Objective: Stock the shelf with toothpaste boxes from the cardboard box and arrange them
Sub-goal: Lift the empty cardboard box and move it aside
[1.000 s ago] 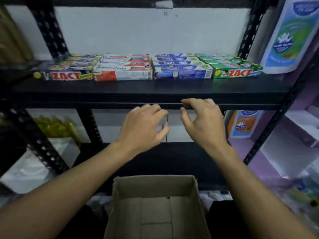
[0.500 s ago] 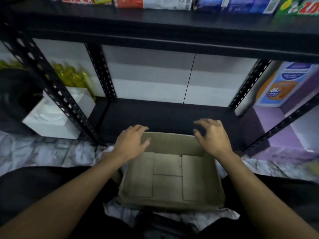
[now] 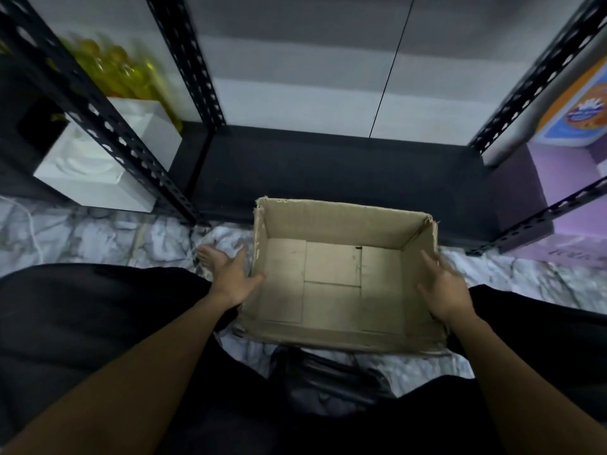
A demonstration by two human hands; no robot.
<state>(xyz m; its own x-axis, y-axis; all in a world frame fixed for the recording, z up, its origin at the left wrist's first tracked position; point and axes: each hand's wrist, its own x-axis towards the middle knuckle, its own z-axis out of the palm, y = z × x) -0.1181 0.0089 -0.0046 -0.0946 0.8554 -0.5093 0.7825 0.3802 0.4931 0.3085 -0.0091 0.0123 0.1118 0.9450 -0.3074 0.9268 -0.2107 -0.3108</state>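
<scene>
Box [image 3: 331, 280] now flanked: left hand [image 3: 235, 274], right hand [image 3: 443, 290].

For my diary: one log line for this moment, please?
box: empty | left hand: open, at left wall | right hand: open, at right wall

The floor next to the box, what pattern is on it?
The floor is white with grey marble-like veining, clearest in the head view.

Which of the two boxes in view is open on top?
The brown cardboard box between the left hand and right hand: open-topped, nothing inside. The white box at left, behind the black shelf upright, shows no opening.
</scene>
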